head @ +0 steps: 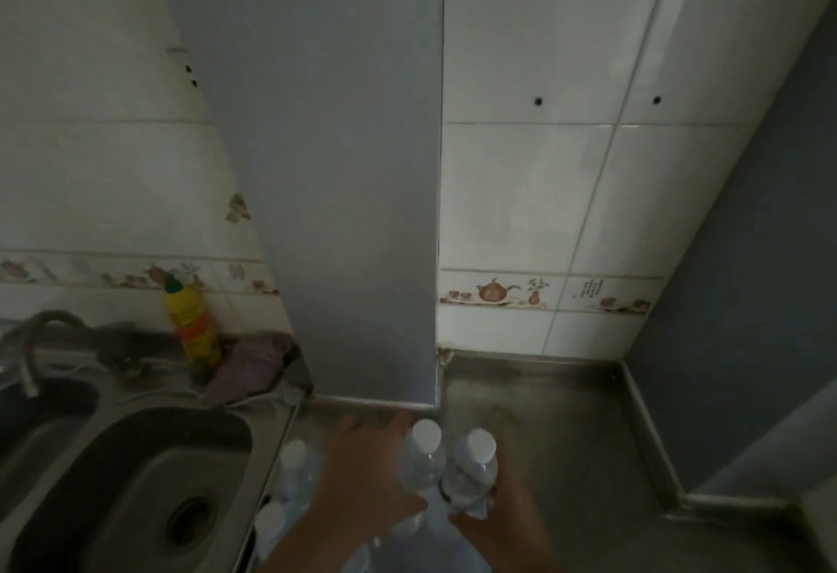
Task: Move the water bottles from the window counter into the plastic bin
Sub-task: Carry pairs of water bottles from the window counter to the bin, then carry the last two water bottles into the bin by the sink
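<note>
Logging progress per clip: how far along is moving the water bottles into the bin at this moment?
Nothing looks finished: no plastic bin is in view. In hand: the left hand and right hand are around two white-capped bottles above the steel counter. Left: at least two more bottles stand beside the sink, and the held ones must still reach the bin.

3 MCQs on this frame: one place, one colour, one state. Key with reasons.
1. The yellow detergent bottle with green cap stands:
A. in the sink basin
B. against the tiled wall behind the steel sink
C. in the far right corner

2. The caps on the clear plastic water bottles are:
A. blue
B. red
C. white

3. The right hand:
A. grips a bottle
B. rests flat, empty
C. is out of view

Key: B, it stands at the backsplash; C, the caps look white; A, fingers wrap the bottle's base.
</note>
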